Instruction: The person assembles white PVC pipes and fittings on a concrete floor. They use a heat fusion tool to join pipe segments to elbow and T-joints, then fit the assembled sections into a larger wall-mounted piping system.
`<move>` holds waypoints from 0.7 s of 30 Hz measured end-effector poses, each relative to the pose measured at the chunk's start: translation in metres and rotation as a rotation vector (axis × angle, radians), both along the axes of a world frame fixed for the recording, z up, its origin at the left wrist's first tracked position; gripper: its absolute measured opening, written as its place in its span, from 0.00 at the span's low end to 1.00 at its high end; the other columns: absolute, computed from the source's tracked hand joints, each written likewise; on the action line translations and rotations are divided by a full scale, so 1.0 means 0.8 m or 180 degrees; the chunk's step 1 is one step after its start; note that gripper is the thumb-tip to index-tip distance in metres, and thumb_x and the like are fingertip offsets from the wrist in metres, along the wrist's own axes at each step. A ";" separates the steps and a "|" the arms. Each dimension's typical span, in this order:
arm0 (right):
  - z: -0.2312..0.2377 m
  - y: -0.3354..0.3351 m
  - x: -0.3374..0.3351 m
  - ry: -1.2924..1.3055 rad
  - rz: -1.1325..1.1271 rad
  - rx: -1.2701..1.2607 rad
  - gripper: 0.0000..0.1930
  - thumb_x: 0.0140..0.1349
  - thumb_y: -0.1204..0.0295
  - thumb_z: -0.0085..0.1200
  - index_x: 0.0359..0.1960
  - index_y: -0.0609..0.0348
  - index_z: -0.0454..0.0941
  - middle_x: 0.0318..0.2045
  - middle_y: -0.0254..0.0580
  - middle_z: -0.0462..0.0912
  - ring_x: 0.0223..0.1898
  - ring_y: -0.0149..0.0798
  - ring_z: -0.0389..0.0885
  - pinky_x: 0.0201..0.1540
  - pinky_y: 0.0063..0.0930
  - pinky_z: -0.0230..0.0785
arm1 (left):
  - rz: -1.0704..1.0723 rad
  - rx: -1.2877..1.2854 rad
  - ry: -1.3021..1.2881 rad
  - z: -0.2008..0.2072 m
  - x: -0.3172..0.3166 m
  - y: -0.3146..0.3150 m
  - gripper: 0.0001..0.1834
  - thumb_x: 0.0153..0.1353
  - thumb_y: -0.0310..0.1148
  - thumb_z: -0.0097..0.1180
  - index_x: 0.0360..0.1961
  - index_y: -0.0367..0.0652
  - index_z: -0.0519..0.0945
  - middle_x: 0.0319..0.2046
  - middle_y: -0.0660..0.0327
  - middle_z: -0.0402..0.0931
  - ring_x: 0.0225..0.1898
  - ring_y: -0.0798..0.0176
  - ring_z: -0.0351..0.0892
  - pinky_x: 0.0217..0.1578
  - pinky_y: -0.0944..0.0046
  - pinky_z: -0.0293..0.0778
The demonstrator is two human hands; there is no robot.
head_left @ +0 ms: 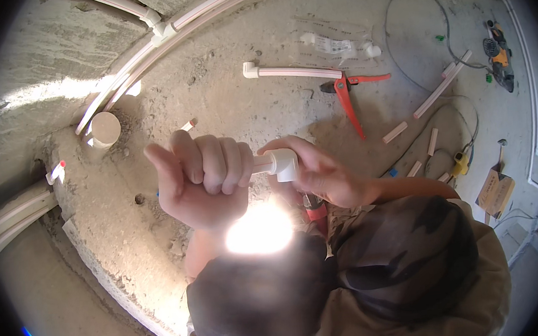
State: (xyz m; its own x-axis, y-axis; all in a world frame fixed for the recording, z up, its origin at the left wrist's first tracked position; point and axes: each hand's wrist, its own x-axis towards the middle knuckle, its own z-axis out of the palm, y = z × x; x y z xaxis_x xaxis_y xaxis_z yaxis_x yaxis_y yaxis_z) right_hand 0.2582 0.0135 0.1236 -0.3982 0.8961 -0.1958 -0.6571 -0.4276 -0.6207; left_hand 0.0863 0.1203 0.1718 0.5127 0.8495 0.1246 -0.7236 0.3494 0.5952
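My left hand [203,173] is wrapped around a white plastic pipe [262,164], and most of the pipe is hidden inside the fist. At the pipe's right end sits a white elbow fitting [287,165], its lower opening facing down. Around that elbow the fingers and thumb of my right hand [333,177] are closed. Both hands are raised above my knees. Below the elbow, between my legs, part of a red and black tool [316,210] shows; its kind is hidden. A bright glare covers the area under my left hand.
Beyond my hands lie red-handled pipe cutters [346,102], a pipe with an elbow [299,72] and a plastic bag of fittings [335,46]. Cut pipe pieces [431,98], cables, an orange-black power tool [499,58] and a cardboard box [496,193] are at right. A round stub [105,129] stands left.
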 end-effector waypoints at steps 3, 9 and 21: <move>0.001 -0.009 0.007 0.0115 0.0208 -0.0219 0.19 0.84 0.61 0.44 0.65 0.60 0.64 0.34 0.33 0.70 0.31 0.24 0.66 0.37 0.23 0.64 | -0.0019 0.0180 -0.0117 -0.003 -0.004 -0.007 0.31 0.83 0.59 0.33 0.24 0.50 0.61 0.14 0.68 0.55 0.16 0.65 0.52 0.23 0.62 0.60; 0.001 -0.024 0.006 -0.0754 0.0194 0.0502 0.19 0.84 0.62 0.41 0.65 0.63 0.63 0.40 0.34 0.72 0.36 0.26 0.68 0.41 0.24 0.66 | -0.0423 0.0634 -0.0499 -0.010 0.004 -0.008 0.30 0.81 0.59 0.40 0.25 0.50 0.62 0.13 0.69 0.56 0.14 0.65 0.53 0.24 0.61 0.61; 0.005 0.001 0.008 -0.2970 -0.0272 0.2193 0.25 0.69 0.69 0.65 0.59 0.66 0.64 0.43 0.63 0.83 0.43 0.65 0.85 0.45 0.53 0.77 | -0.0135 -0.0339 -0.0558 0.000 -0.009 -0.011 0.27 0.83 0.55 0.37 0.28 0.49 0.63 0.17 0.69 0.56 0.15 0.68 0.52 0.23 0.62 0.60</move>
